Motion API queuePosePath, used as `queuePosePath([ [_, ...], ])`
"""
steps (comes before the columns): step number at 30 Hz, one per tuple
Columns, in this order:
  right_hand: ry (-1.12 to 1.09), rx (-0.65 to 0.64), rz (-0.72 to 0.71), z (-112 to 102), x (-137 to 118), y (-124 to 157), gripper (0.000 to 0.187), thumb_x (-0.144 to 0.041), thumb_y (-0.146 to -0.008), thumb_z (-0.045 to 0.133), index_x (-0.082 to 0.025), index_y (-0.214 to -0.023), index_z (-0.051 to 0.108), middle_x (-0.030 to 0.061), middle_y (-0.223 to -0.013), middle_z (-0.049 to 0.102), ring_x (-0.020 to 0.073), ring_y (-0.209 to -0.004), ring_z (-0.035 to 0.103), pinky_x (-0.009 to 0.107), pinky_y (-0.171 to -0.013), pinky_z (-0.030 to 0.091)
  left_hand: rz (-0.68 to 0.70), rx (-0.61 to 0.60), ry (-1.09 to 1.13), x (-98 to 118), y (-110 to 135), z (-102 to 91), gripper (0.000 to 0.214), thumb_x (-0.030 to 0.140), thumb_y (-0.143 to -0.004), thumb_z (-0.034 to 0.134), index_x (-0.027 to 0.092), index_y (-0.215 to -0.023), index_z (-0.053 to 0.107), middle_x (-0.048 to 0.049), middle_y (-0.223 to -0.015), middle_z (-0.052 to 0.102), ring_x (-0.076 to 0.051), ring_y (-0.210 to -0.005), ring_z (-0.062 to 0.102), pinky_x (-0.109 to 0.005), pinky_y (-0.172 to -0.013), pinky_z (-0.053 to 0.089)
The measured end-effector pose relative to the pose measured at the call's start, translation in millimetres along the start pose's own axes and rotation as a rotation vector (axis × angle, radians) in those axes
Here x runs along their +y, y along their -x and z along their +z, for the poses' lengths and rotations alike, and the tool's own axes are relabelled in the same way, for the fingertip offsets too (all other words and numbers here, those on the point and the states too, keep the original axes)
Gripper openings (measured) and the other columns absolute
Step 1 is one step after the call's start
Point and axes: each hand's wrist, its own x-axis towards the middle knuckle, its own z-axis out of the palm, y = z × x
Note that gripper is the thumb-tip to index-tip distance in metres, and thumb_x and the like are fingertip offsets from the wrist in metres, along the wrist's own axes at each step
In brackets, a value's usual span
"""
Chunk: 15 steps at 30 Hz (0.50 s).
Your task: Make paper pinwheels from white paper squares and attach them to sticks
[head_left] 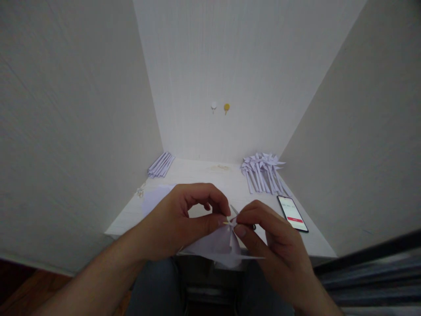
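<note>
My left hand [194, 215] is closed in a pinch, thumb and index finger on a thin pale-yellow stick [226, 223] at the centre of a white paper pinwheel [213, 243]. Opposite it, my right hand [269, 237] pinches the folded paper at that same centre. The pinwheel's blades hang below both hands, over the table's front edge. Partly hidden behind my right fingers lies what looks like a pair of scissors, with a metal blade [234, 210] and a dark handle [254, 227] showing.
Rolled paper sticks [161, 165] are stacked at the back left. Several pinwheels on paper sticks [263, 171] lie at the back right, beside a lit phone [292, 213]. Paper sheets [153, 199] and small pale bits [140, 192] lie left. Walls enclose the white table [197, 170].
</note>
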Motion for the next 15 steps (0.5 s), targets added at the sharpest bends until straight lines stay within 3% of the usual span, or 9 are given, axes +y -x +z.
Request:
queuePosePath([
  [10,0.04,0.016,0.029,2.0,-2.3,0.1,0.015,-0.021,-0.103,0.062,-0.024,-0.088,0.065,-0.0004,-0.08,0.059,0.0164,-0.074,0.056,0.03,-0.066,0.045,0.029,0.031,-0.146,1.4,-1.3,-0.3,0.007,0.015,-0.085,0.076,0.021,-0.086,0.077,0.0006,-0.086,0.077,-0.016,-0.085,0.067,-0.028,-0.084,0.05],
  [12,0.091,0.046,0.002,2.1,0.4,0.0,0.014,-0.02,-0.102,0.063,-0.023,-0.088,0.065,-0.0008,-0.08,0.06,0.016,-0.074,0.056,0.03,-0.065,0.044,0.024,0.11,-0.161,-0.3,-0.8,-5.8,0.006,0.02,-0.086,0.077,0.021,-0.091,0.078,-0.0006,-0.091,0.078,-0.017,-0.088,0.068,-0.029,-0.085,0.051],
  [15,0.226,0.152,-0.06,4.1,6.3,-0.4,0.014,-0.016,-0.1,0.063,-0.022,-0.088,0.064,-0.0007,-0.079,0.06,0.0158,-0.072,0.055,0.03,-0.065,0.044,-0.024,0.384,-0.106,-5.8,2.1,-15.8,0.016,0.034,-0.089,0.076,0.021,-0.096,0.076,-0.0014,-0.088,0.076,-0.017,-0.084,0.068,-0.028,-0.077,0.052],
])
